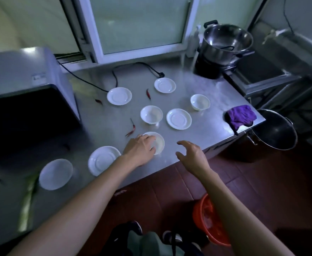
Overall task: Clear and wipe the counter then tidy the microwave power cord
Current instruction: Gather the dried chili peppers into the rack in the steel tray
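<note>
On the steel counter point(197, 130) lie several white saucers and bowls. My left hand point(140, 149) rests on the rim of the nearest white bowl point(158, 143), fingers curled over it. To the right of that bowl my right hand point(193, 155) hovers open and holds nothing. Other dishes: a bowl point(151, 114), a bowl point(200, 102), saucers point(178, 118), point(119, 96), point(165, 85), point(103, 159). Red chillies point(132, 128), point(148, 93) lie between them. A purple cloth point(241, 116) sits at the right edge. The microwave point(27, 100) stands at left, its black cord point(88, 83) trailing across the counter.
A steel pot point(225, 43) stands on a burner at back right. A large dark pot point(275, 129) hangs beside the counter's right edge. An orange bucket point(206, 218) sits on the brown floor. A white plate point(56, 174) and green vegetable point(28, 198) lie at lower left.
</note>
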### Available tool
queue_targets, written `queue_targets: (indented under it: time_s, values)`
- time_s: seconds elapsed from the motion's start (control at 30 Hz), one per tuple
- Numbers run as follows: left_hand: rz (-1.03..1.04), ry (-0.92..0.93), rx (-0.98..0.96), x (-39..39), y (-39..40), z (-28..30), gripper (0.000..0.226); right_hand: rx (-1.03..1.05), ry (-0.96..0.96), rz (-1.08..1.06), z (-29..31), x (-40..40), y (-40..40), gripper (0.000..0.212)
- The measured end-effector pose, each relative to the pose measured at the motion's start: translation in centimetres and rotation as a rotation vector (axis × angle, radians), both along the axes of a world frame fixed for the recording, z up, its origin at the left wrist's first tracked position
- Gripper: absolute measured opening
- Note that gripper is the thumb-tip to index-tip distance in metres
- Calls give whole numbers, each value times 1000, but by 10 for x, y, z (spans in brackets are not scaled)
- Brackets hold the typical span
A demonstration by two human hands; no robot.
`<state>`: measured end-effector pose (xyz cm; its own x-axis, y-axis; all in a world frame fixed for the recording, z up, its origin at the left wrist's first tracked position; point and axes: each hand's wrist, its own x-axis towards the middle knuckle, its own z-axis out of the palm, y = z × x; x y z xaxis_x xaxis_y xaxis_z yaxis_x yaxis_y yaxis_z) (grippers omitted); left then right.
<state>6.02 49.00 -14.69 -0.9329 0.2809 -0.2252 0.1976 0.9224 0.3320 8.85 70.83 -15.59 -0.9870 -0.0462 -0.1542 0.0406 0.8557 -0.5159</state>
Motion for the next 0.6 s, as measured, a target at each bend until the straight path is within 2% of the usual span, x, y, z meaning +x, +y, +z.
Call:
queue_targets:
  time_s: [0.3,0.47,0.6]
  values:
    - [189,8,49,29,-104,-11,47,3,6,197,-3,-18,-104,43]
    - [343,5,75,47,-147,-19,37,-19,-8,324,-10,-33,-151,42]
    - [450,-5,111,57,-172,-25,43,18,-16,409,-25,-51,-179,42]
